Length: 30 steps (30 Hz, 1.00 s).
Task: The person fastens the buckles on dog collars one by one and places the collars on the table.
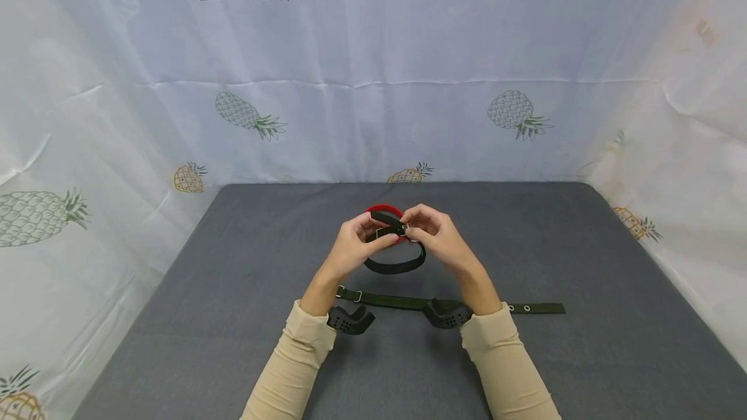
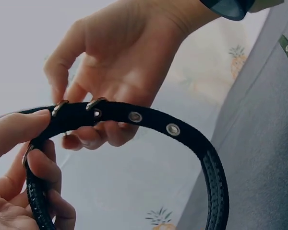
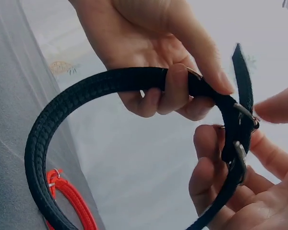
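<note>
A black collar (image 1: pixel 397 269) with metal fittings is held up between both hands, bent into a loop. My left hand (image 1: pixel 350 242) pinches its band beside a metal ring (image 2: pixel 28 154), thumb on one face and fingers curled behind. My right hand (image 1: pixel 432 232) holds the other side at the metal buckle (image 3: pixel 246 114), fingers curled round the band. The collar's free tip (image 3: pixel 239 60) sticks up past the buckle. Metal-rimmed eyelets (image 2: pixel 135 117) show along the band in the left wrist view. A red collar (image 1: pixel 382 207) lies on the table behind the hands, partly hidden.
A dark green collar (image 1: pixel 391 301) with a buckle and eyelets lies stretched across the grey table (image 1: pixel 245 342) beneath the forearms. Black wrist devices (image 1: pixel 350 321) overlap it in the head view. A pineapple-print curtain (image 1: pixel 362 122) hangs behind the table and along both sides.
</note>
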### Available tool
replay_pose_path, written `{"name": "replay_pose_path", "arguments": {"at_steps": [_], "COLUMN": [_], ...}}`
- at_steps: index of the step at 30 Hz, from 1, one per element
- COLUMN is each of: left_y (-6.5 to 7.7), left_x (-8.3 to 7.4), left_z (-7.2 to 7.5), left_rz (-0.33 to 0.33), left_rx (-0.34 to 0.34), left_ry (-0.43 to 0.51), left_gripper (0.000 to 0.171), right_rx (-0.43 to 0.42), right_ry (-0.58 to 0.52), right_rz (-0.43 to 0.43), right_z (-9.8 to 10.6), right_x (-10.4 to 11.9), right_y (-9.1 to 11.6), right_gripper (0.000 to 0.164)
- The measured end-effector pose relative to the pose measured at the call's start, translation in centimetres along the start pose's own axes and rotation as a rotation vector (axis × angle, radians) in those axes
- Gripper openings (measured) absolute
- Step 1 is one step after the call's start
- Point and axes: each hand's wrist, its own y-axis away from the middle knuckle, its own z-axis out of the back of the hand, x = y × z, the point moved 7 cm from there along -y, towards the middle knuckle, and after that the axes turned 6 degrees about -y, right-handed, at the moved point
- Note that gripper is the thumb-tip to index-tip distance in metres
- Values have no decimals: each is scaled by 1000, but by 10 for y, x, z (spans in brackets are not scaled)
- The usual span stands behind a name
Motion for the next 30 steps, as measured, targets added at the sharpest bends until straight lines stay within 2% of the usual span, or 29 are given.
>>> {"name": "replay_pose_path", "arguments": {"at_steps": [5, 13, 21, 30], "left_y": [-1, -1, -1, -1], "left_x": [-2, -2, -3, 3], "left_z": [-2, -4, -3, -1], "left_rz": [-33, -61, -86, -27], "left_rx": [-7, -26, -42, -25], "left_ry": [-80, -215, -212, -187], "left_gripper": [24, 25, 34, 31], "right_rx": [-22, 11, -1, -93], "right_ry": [43, 93, 72, -29], "right_rz": [-45, -59, -48, -80], "right_z": [2, -5, -4, 6], "right_x": [0, 1, 0, -5], "right_y": [1, 1, 0, -1], "right_gripper": [28, 23, 23, 29]}}
